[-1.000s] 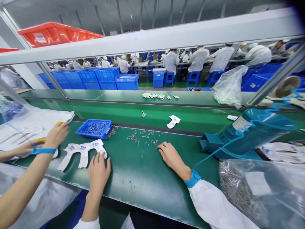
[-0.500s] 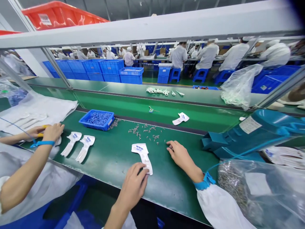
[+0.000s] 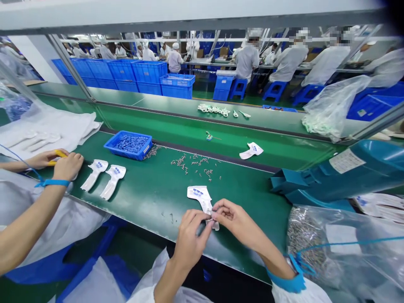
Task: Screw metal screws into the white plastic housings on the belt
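Observation:
A white gun-shaped plastic shell (image 3: 199,195) with blue buttons lies on the green bench near its front edge. My left hand (image 3: 190,238) pinches the shell's handle end from the left. My right hand (image 3: 236,219) meets it from the right, fingertips pinched together at the same spot; whatever tiny thing it holds is too small to make out. Small metal screws (image 3: 194,163) lie scattered just beyond the shell.
A co-worker's hands (image 3: 61,165) at the left work beside two more white shells (image 3: 104,179). A blue tray of parts (image 3: 128,145) stands behind them. A teal machine (image 3: 341,170) and a clear bag of screws (image 3: 341,248) are at the right. A conveyor (image 3: 221,139) runs beyond.
My left hand slid one shell from the left pile to the bench's middle. My right hand left the scattered screws and came to the shell's handle, where both hands now pinch.

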`<state>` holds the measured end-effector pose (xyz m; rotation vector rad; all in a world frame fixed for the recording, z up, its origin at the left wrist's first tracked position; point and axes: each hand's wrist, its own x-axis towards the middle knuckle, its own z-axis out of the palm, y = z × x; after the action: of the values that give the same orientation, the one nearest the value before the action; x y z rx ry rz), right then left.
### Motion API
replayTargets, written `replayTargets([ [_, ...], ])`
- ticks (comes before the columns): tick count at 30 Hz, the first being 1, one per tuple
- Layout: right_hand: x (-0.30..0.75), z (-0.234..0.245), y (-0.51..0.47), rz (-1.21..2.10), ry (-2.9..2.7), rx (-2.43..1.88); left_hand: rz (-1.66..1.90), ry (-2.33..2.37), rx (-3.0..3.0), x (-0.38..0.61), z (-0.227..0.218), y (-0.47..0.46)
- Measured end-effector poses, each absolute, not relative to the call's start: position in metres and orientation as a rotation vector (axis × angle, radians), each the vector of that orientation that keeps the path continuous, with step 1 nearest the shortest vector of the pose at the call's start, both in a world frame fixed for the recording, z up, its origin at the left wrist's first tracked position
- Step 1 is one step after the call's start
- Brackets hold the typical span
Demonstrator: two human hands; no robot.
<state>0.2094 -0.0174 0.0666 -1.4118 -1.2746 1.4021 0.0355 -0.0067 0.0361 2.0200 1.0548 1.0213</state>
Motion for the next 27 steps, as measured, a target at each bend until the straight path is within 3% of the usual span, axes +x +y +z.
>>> replayTargets([
  [10,0.199,0.062,-0.013,1.307,-1.22,-1.479,1.041,1.09,1.844,0.035,0.039,-0.001],
  [18,0.205,0.069,-0.015,1.136,-1.558,-1.601,1.055,1.205,1.986,0.038,0.027,-0.004],
  [27,0.216,0.062,0.008,1.05,-1.87,-1.718,0.748,1.289,2.271,0.042,0.011,0.001],
])
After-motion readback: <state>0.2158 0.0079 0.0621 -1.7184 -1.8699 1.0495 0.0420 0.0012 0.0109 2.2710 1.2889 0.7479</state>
